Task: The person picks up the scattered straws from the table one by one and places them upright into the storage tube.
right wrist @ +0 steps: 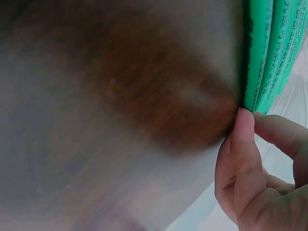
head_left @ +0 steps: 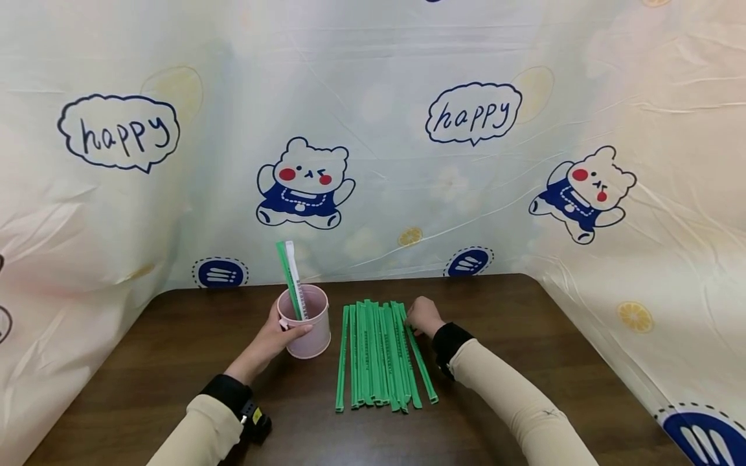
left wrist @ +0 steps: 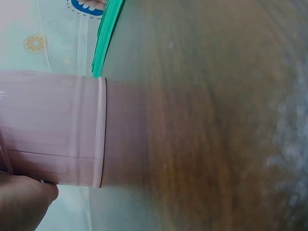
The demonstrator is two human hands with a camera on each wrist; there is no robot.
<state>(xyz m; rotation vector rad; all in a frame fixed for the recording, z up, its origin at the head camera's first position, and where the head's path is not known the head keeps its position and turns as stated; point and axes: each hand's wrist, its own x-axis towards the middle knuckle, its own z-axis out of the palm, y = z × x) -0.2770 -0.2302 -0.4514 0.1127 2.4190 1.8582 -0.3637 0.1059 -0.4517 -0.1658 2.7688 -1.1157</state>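
A small pink bucket (head_left: 310, 340) stands upright on the table, left of the middle. My left hand (head_left: 269, 342) holds its left side, the thumb across the near wall and the other fingers hidden behind. Two slim wrapped straws (head_left: 293, 281), one showing green and one white, lean inside and stick out above the rim. Right of the bucket, several green wrapped straws (head_left: 373, 356) lie side by side, pointing away from me. At their far right end, my right hand (head_left: 425, 316) pinches the tip of the rightmost green straw (head_left: 424, 372) between thumb and forefinger, as the right wrist view shows.
The dark brown wooden table (head_left: 501, 310) has rounded far corners. A pale printed curtain (head_left: 384, 181) hangs close behind it and along both sides. Black bands with cameras sit on both wrists.
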